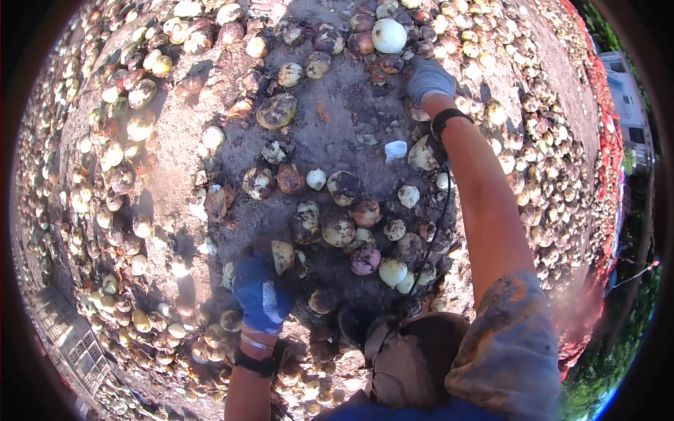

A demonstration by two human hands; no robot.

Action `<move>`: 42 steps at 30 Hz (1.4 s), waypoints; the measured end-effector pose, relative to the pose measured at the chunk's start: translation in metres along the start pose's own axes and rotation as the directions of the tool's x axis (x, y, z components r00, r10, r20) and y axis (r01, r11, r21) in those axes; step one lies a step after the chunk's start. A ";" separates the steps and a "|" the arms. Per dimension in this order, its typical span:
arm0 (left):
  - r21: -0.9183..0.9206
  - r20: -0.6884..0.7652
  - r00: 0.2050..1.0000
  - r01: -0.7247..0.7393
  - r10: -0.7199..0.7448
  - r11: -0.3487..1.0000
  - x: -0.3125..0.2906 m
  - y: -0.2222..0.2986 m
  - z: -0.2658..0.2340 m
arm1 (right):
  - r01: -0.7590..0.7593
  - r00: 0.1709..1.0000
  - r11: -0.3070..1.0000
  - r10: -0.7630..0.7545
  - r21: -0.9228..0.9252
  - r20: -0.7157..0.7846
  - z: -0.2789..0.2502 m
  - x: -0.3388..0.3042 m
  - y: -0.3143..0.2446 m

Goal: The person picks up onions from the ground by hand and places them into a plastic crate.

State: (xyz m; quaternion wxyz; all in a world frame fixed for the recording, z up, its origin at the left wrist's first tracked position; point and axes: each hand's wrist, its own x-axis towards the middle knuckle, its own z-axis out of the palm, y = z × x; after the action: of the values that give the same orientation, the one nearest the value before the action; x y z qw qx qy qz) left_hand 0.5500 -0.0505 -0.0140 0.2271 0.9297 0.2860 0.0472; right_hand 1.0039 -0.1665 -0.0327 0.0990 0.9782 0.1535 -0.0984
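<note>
Your left hand point(262, 295), in a blue glove, rests near the ground's point(351, 133) near edge, fingers curled together around a pale onion point(282, 256) at the fingertips. Your right hand point(429, 78), in a grey glove, reaches to the far side, fingers bent down onto dark onions just below a large white onion point(389, 35); whether it grips one cannot be told. A cluster of soiled onions point(338, 228) lies between both hands. A white scrap point(395, 149) lies beside your right wrist.
</note>
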 end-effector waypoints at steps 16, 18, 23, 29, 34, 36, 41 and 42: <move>0.044 0.077 0.997 -0.011 0.007 0.999 0.018 0.004 0.005 | 0.236 0.970 0.447 -0.051 0.863 -0.239 -0.003 -0.043 -0.043; 0.072 0.060 0.998 -0.024 0.020 0.997 0.023 0.009 0.004 | 0.148 0.965 0.503 0.115 0.851 -0.235 -0.006 0.022 -0.032; -0.092 0.235 0.970 0.087 -0.063 0.992 0.038 -0.002 0.007 | -0.040 0.982 0.533 0.176 0.845 -0.065 -0.017 0.053 -0.050; -0.060 0.096 0.995 -0.002 0.007 0.998 0.053 -0.001 0.022 | 0.076 0.970 0.653 0.125 0.753 -0.207 -0.019 0.058 -0.058; 0.103 0.127 0.991 -0.046 0.032 0.994 0.056 -0.004 0.034 | -0.161 0.986 -0.061 0.039 0.985 0.164 0.009 0.032 -0.017; 0.153 0.178 0.984 -0.060 0.032 0.986 0.056 -0.004 0.032 | -0.224 0.974 -0.330 -0.094 0.917 0.205 0.010 0.003 -0.004; 0.099 0.154 0.988 -0.047 0.032 0.994 0.056 -0.004 0.030 | -0.518 0.801 -0.516 -0.572 0.683 0.176 0.013 -0.060 -0.021; 0.106 0.122 0.991 -0.073 0.060 0.992 0.055 -0.004 0.032 | -0.515 0.802 -0.519 -0.572 0.683 0.171 0.012 -0.064 -0.025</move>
State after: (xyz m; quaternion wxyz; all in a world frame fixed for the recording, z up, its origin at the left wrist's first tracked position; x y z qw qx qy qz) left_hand 0.6004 -0.0297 -0.0470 0.1904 0.9510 0.2432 -0.0162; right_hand 0.9337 -0.1641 -0.0344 -0.7700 0.4201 -0.0218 -0.4798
